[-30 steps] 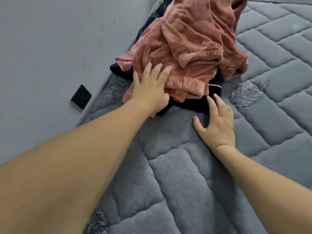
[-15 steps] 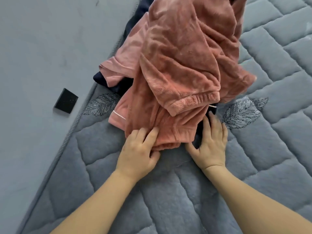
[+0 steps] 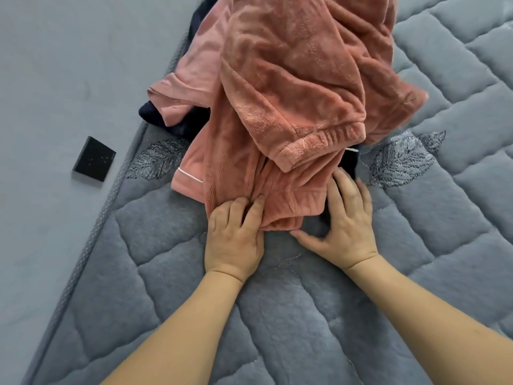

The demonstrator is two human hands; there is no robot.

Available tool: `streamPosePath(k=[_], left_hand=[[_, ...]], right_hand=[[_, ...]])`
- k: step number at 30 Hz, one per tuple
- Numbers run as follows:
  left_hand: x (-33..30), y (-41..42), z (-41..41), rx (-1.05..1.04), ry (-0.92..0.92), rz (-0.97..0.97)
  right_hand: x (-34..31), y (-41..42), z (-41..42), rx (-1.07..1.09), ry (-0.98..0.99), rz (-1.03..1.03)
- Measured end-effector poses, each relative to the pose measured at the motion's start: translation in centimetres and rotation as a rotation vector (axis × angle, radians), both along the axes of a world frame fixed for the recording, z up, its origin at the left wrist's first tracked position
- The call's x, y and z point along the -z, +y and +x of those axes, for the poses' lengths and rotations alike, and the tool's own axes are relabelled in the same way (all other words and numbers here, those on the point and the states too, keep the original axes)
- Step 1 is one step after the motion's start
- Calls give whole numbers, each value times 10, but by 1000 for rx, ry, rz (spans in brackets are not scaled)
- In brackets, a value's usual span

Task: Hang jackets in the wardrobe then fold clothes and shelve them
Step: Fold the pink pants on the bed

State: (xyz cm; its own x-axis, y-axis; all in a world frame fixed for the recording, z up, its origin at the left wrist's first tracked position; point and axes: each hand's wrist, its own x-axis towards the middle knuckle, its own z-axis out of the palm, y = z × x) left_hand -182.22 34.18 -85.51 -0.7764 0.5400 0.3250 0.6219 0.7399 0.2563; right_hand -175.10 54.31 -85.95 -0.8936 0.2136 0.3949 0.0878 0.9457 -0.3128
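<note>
A heap of pink fleece clothes (image 3: 291,87) lies on the grey quilted mattress (image 3: 277,315), with a dark navy garment (image 3: 177,126) showing beneath it. My left hand (image 3: 236,237) grips the near hem of the pink fleece, fingers curled into the fabric. My right hand (image 3: 344,226) rests flat beside that hem, fingers straight and reaching under the pile's edge onto the dark garment, thumb spread on the mattress. Most of the navy garment is hidden by the pink pile.
A grey wall (image 3: 69,79) runs along the mattress's left edge, with a black square wall plate (image 3: 94,159) on it. Leaf embroidery (image 3: 402,159) marks the mattress near the pile. Bare mattress stretches toward me and to the right.
The clothes pile has come closer to me. My left hand's fingers went from lying on the fleece to curling into its hem; my right hand stayed flat at the pile's edge.
</note>
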Motion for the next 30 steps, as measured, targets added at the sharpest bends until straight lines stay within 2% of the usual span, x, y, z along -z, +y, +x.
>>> streamPosePath(k=[9, 16, 24, 30], left_hand=[[-3, 1, 3, 22, 49, -19], [-15, 7, 14, 35, -20, -72], [-5, 11, 14, 24, 61, -131], [-7, 12, 13, 11, 28, -119]], right_hand=[[4, -1, -1, 17, 5, -7], [1, -1, 1, 20, -12, -42], [5, -2, -1, 32, 37, -37], [8, 1, -1, 34, 31, -32]])
